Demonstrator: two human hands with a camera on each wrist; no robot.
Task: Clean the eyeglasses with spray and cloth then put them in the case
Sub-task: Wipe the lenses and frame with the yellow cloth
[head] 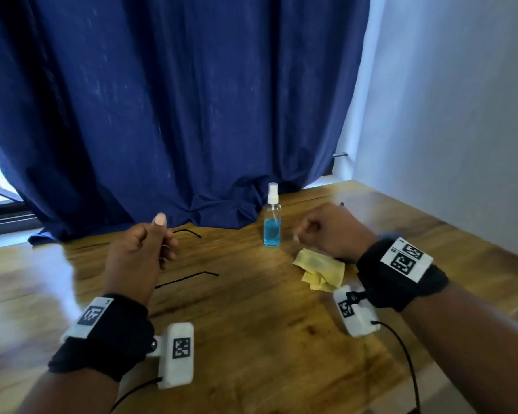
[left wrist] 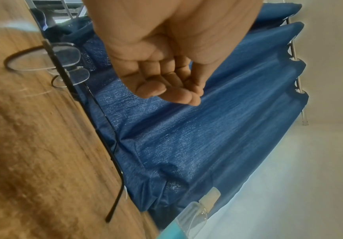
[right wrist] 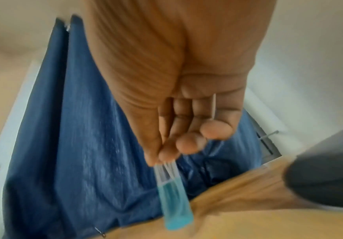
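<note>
1. Spray bottle [head: 272,218] stands upright on the bench [head: 251,339], just left of my right hand [head: 326,231], whose fingers curl loosely, holding nothing
2. Eyeglasses [left wrist: 49,59] lie under my left hand [head: 141,249], also loose and empty; I see no case

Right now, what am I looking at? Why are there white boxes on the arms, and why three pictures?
These are a person's two bare hands, not a machine. The white boxes are small cameras strapped to the wrists. The big picture comes from a camera worn on the person's head. The other two look along each hand towards its fingers. On the wooden table stands a spray bottle with blue liquid, and a yellow cloth lies near it. The eyeglasses lie on the table by the left hand, with their side arms unfolded. A blue curtain hangs behind. The left hand and the right hand are loosely curled and hold nothing.
</note>
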